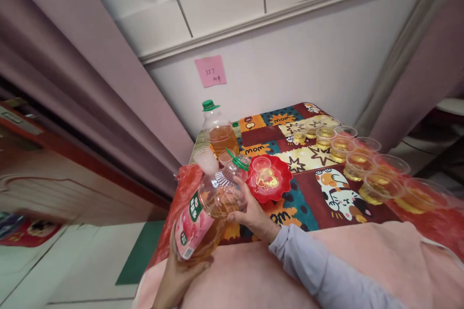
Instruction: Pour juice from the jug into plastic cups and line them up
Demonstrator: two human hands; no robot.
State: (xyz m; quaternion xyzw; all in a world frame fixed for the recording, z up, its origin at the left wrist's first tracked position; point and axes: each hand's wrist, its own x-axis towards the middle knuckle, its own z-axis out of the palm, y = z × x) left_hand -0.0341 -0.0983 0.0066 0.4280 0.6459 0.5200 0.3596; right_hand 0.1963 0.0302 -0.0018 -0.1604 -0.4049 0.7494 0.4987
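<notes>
A large clear juice bottle [213, 217] with a pink label lies tilted across both my hands, its green-ringed neck pointing up and right. My left hand [184, 270] is closed round its lower end. Higher up, near the shoulder, my right hand [253, 215] grips it from the right side. Amber liquid shows inside. Beyond the neck is a red scalloped plate [284, 181] with a gold pattern, and what looks like a clear plastic cup [261, 164] over it. Clear plastic cups [206, 160], apparently stacked, stand just behind the held bottle.
Another juice bottle [223, 140] with a green cap stands at the back left. Several clear cups [380, 188] of yellowish liquid line the table's right side. A patterned cloth [304, 212] covers the table, with pink fabric [253, 275] at its front. A wall closes off the back.
</notes>
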